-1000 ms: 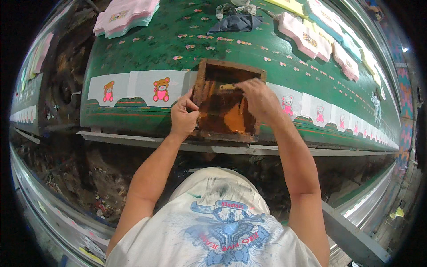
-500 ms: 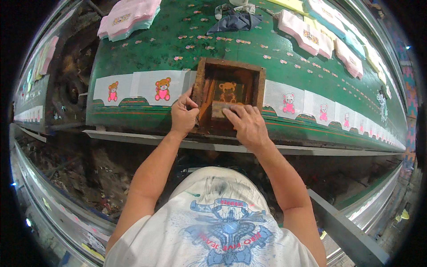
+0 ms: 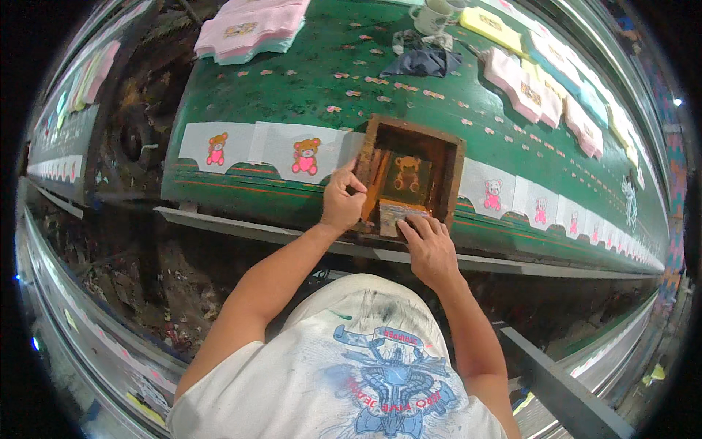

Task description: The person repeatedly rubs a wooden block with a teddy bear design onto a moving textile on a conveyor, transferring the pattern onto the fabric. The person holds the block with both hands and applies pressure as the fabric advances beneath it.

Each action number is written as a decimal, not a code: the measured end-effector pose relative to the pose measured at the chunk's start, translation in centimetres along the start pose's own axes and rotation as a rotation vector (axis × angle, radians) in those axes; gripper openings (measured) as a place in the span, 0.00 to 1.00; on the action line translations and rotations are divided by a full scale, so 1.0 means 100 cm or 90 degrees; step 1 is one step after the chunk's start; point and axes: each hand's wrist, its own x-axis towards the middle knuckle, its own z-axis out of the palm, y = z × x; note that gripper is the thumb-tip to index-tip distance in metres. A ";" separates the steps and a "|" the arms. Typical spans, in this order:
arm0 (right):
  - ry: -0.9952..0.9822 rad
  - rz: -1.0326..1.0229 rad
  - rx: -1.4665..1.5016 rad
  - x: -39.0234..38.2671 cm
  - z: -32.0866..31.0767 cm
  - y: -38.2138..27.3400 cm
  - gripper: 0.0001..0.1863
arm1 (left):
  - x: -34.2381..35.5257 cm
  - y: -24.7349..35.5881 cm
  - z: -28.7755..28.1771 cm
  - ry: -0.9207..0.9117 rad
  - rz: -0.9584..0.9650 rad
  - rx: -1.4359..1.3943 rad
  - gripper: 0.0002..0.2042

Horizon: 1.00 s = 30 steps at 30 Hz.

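Note:
A wooden screen printing frame (image 3: 457, 172) lies on the green table, with a bear stencil (image 3: 407, 178) showing in its mesh. My left hand (image 3: 344, 199) is closed at the frame's left wall, thumb and finger curled together over its edge. Inside the near end of the frame, my right hand (image 3: 434, 250) grips a squeegee (image 3: 391, 219), a flat, pale block with its edge on the mesh. To the left, white fabric pieces bear brown-and-pink bear prints (image 3: 306, 156). Those to the right carry bears in pink only (image 3: 492, 194).
Stacks of pink cloth (image 3: 252, 29) and more folded pieces in pink, yellow and blue (image 3: 526, 88) sit farther back. A dark rag (image 3: 423, 63) lies by a white mug (image 3: 431, 16). A metal rail (image 3: 292, 238) runs along the table's near edge.
My right hand has drawn the squeegee toward me, from just below the stencil to the frame's near end. My left hand stays at the frame. The whole view has shifted slightly.

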 end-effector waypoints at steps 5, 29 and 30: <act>-0.009 0.032 -0.020 0.004 -0.002 -0.012 0.32 | 0.003 0.009 0.001 0.004 0.083 0.076 0.06; 0.351 0.301 0.441 -0.152 -0.019 0.165 0.22 | -0.012 0.066 0.159 -0.044 0.125 0.039 0.12; 0.354 0.297 0.450 -0.162 -0.024 0.180 0.22 | -0.015 0.063 0.180 -0.036 0.108 0.015 0.12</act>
